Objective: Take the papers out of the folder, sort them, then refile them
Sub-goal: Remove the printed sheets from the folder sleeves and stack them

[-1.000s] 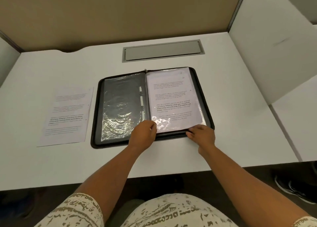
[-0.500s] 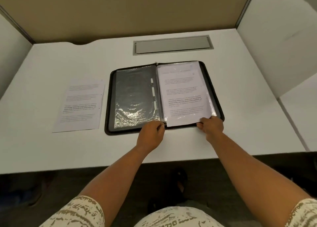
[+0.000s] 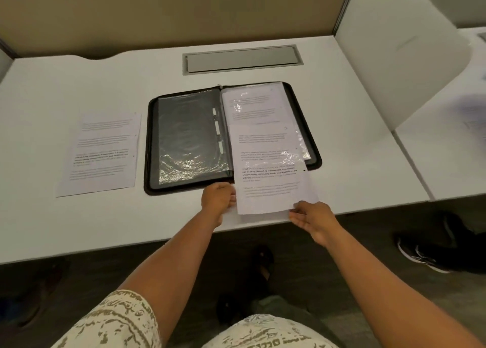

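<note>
Your bare arms and patterned short sleeves

Your left hand (image 3: 218,196) and right hand (image 3: 313,220) are bare, with no rings, watch or gloves, and both forearms are uncovered. You wear a short-sleeved top (image 3: 110,324) in cream, printed all over with a worn, olive-brown, script-like pattern.

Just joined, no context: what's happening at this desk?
A person is pulling a printed sheet out of the right-hand sleeve of an open black folder on a white desk. The right hand pinches its near corner; the left hand rests at the folder's near edge. Another sheet already lies to the folder's left.
</note>
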A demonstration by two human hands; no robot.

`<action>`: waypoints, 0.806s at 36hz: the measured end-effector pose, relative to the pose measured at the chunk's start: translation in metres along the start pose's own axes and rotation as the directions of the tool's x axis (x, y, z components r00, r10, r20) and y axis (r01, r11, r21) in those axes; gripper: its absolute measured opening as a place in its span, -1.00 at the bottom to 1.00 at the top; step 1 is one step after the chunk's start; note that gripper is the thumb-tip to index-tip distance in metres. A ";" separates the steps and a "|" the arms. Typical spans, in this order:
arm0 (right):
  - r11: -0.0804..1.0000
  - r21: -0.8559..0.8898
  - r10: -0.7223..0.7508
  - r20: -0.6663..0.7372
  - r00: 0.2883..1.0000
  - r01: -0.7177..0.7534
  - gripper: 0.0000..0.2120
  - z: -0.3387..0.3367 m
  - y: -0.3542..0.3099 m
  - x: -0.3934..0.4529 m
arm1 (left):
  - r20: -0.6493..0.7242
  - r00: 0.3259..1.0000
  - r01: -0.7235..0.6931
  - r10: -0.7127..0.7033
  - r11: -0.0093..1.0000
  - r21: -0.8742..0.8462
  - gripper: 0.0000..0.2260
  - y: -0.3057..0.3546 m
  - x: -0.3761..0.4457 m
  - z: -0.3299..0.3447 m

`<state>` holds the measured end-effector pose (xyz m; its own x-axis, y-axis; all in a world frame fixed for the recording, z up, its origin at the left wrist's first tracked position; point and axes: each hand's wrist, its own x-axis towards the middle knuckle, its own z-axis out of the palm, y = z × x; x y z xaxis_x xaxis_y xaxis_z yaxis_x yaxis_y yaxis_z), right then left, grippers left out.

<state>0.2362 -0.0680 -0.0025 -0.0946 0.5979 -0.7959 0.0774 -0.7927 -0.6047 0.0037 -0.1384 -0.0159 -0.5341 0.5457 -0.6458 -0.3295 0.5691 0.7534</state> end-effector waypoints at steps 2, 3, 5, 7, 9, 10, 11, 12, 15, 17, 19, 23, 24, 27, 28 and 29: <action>1.000 0.004 0.021 -0.002 1.000 -0.021 -0.83 -0.008 -0.004 -0.002 | -0.007 1.000 -0.003 0.003 1.000 0.007 -0.94 -0.001 -0.005 0.000; 0.999 0.027 0.025 -0.012 1.000 -0.025 -0.83 -0.012 -0.007 -0.002 | -0.001 1.000 0.000 0.001 1.000 0.019 -0.95 -0.003 -0.007 -0.001; 0.995 0.101 0.025 -0.028 0.999 -0.022 -0.81 -0.019 -0.014 -0.002 | 0.022 1.000 0.014 -0.015 0.999 0.048 -0.94 -0.008 -0.011 -0.002; 0.985 0.171 0.015 -0.039 0.999 -0.008 -0.76 -0.023 -0.023 0.000 | 0.040 0.999 0.028 -0.031 0.997 0.077 -0.93 -0.014 -0.014 -0.003; 0.985 0.175 -0.005 -0.055 0.998 0.015 -0.74 -0.023 -0.029 0.000 | 0.048 0.998 0.036 -0.041 0.995 0.094 -0.92 -0.018 -0.018 -0.003; 0.989 0.143 -0.023 -0.062 0.998 0.032 -0.73 -0.023 -0.031 0.000 | 0.051 0.998 0.032 -0.037 0.995 0.098 -0.92 -0.019 -0.019 -0.002; 0.994 0.103 -0.041 -0.062 0.997 0.047 -0.73 -0.022 -0.032 0.000 | 0.051 0.998 0.023 -0.029 0.995 0.101 -0.91 -0.020 -0.021 -0.001; 0.997 0.062 -0.052 -0.055 0.997 0.056 -0.72 -0.022 -0.032 0.000 | 0.050 0.999 0.013 -0.018 0.995 0.099 -0.91 -0.020 -0.022 0.000; 1.000 0.000 -0.019 -0.012 1.000 0.019 -0.76 -0.021 -0.028 -0.007 | 0.039 0.999 -0.011 0.007 0.994 0.107 -0.89 -0.020 -0.024 0.004; 1.000 -0.005 0.027 0.020 0.999 -0.026 -0.78 -0.023 -0.024 -0.014 | 0.036 0.999 -0.020 0.016 0.992 0.122 -0.85 -0.018 -0.026 0.006; 0.998 -0.026 0.065 0.056 0.996 -0.063 -0.78 -0.027 -0.017 -0.021 | 0.043 0.999 -0.027 0.021 0.991 0.133 -0.77 -0.018 -0.028 0.006; 0.986 -0.142 0.104 0.122 0.987 -0.086 -0.71 -0.042 -0.004 -0.031 | 0.063 0.998 -0.030 0.025 0.995 0.092 -0.81 -0.022 -0.029 0.005; 0.983 -0.166 0.098 0.130 0.987 -0.076 -0.70 -0.046 -0.002 -0.032 | 0.070 0.997 -0.027 0.021 0.997 0.076 -0.85 -0.023 -0.030 0.005; 0.983 -0.180 0.060 0.126 0.990 -0.037 -0.70 -0.052 -0.005 -0.031 | 0.111 0.994 0.008 -0.015 0.998 0.065 -0.91 -0.029 -0.033 0.001; 0.983 -0.184 0.047 0.120 0.992 -0.025 -0.68 -0.052 -0.008 -0.029 | 0.128 0.991 0.025 -0.032 0.998 0.060 -0.91 -0.032 -0.034 0.000; 0.981 -0.192 0.036 0.120 0.992 -0.012 -0.66 -0.052 -0.011 -0.027 | 0.147 0.988 0.041 -0.048 0.998 0.048 -0.90 -0.034 -0.036 -0.002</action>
<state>0.2899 -0.0692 0.0247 -0.2099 0.5508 -0.8078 0.2677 -0.7623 -0.5893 0.0328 -0.1787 -0.0181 -0.3972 0.6023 -0.6924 -0.3139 0.6198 0.7192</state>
